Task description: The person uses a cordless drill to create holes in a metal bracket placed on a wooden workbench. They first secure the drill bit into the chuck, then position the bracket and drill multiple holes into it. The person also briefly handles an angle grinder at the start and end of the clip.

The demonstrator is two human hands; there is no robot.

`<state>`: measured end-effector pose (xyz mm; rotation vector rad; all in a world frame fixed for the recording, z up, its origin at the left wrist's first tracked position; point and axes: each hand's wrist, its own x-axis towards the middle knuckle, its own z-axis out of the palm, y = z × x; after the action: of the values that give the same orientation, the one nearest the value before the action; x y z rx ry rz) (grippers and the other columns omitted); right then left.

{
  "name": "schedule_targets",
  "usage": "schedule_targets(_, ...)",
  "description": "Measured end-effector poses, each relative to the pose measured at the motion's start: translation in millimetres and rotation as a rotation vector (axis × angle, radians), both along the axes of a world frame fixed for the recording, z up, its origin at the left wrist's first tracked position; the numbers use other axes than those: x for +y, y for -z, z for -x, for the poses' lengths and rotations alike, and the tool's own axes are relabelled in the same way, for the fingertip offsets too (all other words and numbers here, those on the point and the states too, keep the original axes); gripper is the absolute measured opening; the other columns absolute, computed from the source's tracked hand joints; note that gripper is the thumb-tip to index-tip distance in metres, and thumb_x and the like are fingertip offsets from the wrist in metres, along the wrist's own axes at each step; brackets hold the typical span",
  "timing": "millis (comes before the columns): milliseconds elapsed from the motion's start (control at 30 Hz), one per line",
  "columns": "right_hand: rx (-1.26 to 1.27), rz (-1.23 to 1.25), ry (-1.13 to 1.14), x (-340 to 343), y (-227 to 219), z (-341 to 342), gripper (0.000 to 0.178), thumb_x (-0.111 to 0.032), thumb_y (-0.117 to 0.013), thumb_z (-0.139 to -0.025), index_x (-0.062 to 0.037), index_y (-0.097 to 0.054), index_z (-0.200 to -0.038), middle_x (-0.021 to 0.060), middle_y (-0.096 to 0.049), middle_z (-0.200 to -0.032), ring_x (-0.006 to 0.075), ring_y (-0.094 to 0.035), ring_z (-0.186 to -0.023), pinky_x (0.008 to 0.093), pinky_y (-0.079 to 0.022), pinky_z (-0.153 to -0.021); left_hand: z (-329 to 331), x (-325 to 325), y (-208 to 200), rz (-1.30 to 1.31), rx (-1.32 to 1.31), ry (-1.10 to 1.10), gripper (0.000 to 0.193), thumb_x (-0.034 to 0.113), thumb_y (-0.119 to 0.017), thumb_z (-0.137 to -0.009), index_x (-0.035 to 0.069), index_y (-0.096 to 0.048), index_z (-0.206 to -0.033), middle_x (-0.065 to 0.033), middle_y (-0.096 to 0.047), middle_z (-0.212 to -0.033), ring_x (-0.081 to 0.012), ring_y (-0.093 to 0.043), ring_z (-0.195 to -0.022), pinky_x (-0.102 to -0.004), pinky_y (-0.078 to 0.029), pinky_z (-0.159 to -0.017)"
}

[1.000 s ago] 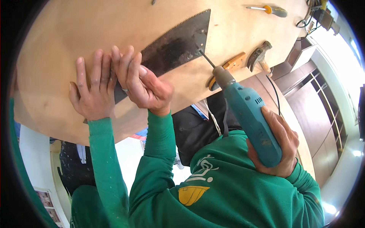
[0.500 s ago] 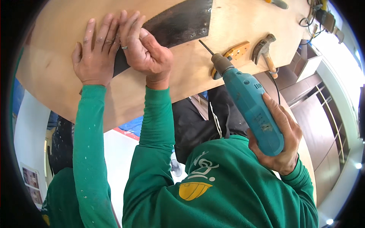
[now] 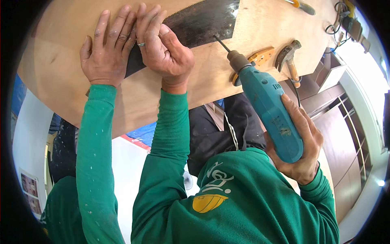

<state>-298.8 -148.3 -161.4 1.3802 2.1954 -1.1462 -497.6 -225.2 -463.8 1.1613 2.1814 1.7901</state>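
My right hand [image 3: 302,146] is wrapped round the rear of a teal power drill [image 3: 271,112], its bit pointing up and left. The bit's tip lies over the lower edge of a dark, toothed handsaw blade [image 3: 201,22], near its wide end; contact is hard to judge. Side-on, my left hand [image 3: 170,57] rests against the blade, fingers loosely bent and thumb raised, with a ring on one finger. Beside it a co-worker's hand [image 3: 107,55] lies flat, fingers spread, on the plywood board [image 3: 53,81] and by the blade's narrow end. Both hands partly cover the blade.
Right of the blade lie a yellow-orange tool handle [image 3: 260,58], partly behind the drill, and a claw hammer [image 3: 289,61]. A screwdriver-like tool [image 3: 304,7] sits at the far edge. Cables [image 3: 335,30] hang at the upper right, by a cabinet [image 3: 331,73].
The drill has tipped slightly upward in view, its bit shifting from just below the blade's edge to over it. Board, blade and both pressing hands appear shifted a little right and up.
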Motion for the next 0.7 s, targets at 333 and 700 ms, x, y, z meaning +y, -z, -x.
schedule_targets(333,-0.178,0.008,-0.24,14,-12,33,0.096,-0.009,-0.091,-0.063,-0.0031,-0.066,-0.155,0.0284,-0.073,-0.124,0.0372,-0.08,-0.091,0.0446,-0.064,-0.077,0,-5,-7,0.033,-0.025,-0.014,0.034,0.006,-0.048,-0.113,-0.012,-0.07,-0.132,-0.024,-0.072,-0.137,-0.0483,-0.062,-0.144,-0.0555,-0.047,-0.124)
schedule_targets(700,-0.27,0.06,-0.303,48,-21,71,0.095,-0.016,-0.092,-0.062,-0.0053,-0.068,-0.153,0.0273,-0.07,-0.122,0.035,-0.08,-0.089,0.0442,-0.064,-0.073,0,-1,-7,0.022,-0.104,0.029,0.034,0.001,-0.045,-0.111,-0.01,-0.071,-0.13,-0.0247,-0.072,-0.139,-0.0495,-0.06,-0.147,-0.0579,-0.043,-0.128)
